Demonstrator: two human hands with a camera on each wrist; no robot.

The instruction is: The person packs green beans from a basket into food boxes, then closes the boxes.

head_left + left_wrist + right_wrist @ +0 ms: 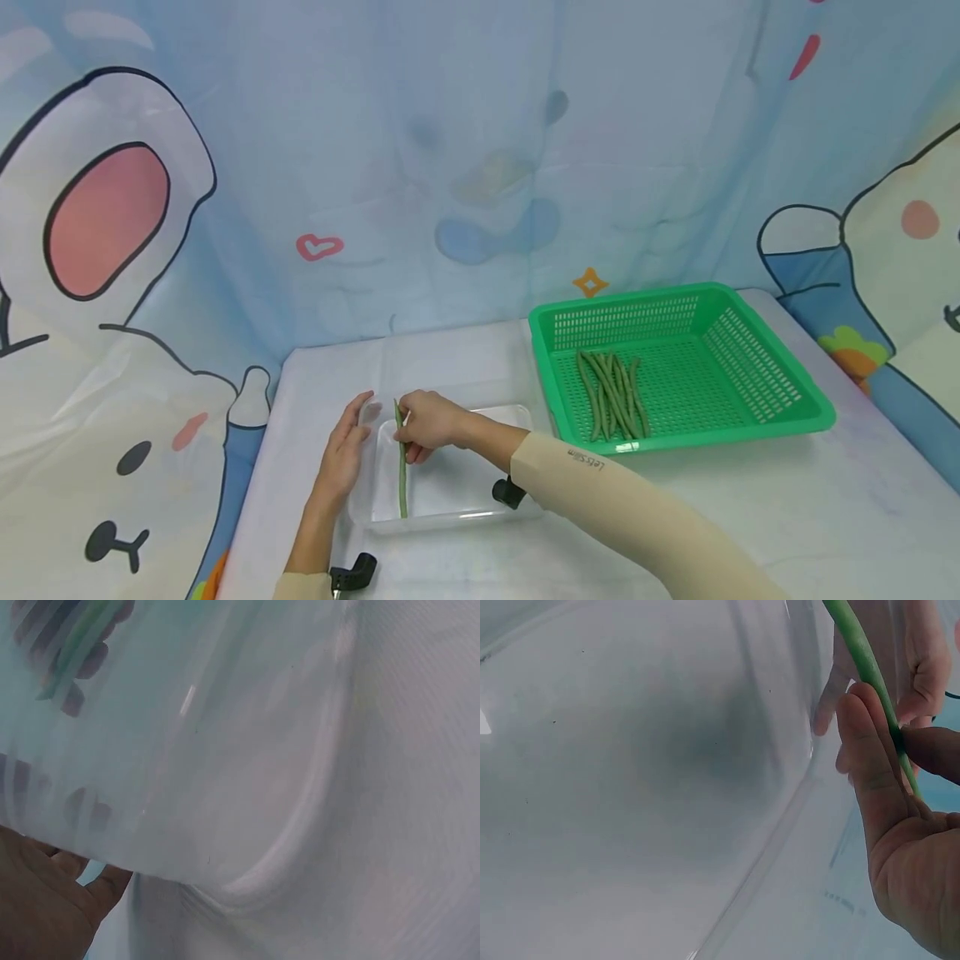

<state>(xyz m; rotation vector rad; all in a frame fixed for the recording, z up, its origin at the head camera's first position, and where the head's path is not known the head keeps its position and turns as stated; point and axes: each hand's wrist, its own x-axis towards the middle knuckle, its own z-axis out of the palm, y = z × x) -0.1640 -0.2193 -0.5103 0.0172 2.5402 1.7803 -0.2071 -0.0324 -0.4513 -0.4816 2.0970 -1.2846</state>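
My right hand [433,423] pinches a single green bean [402,483] between thumb and fingers, over the left part of a clear plastic container [457,487]. The bean lies lengthwise, pointing away from me. Close up in the right wrist view, the thumb presses the green bean [862,652] against the straightened fingers. My left hand [341,458] rests along the container's left side, its fingers fairly straight and the thumb apart at the rim. In the left wrist view part of the left hand [45,900] shows beside the see-through wall.
A green perforated basket [795,408] stands right of the container, with several green beans [611,396] in its left part. A white cloth [862,500] covers the table. Behind hangs a blue cartoon-printed curtain [337,167].
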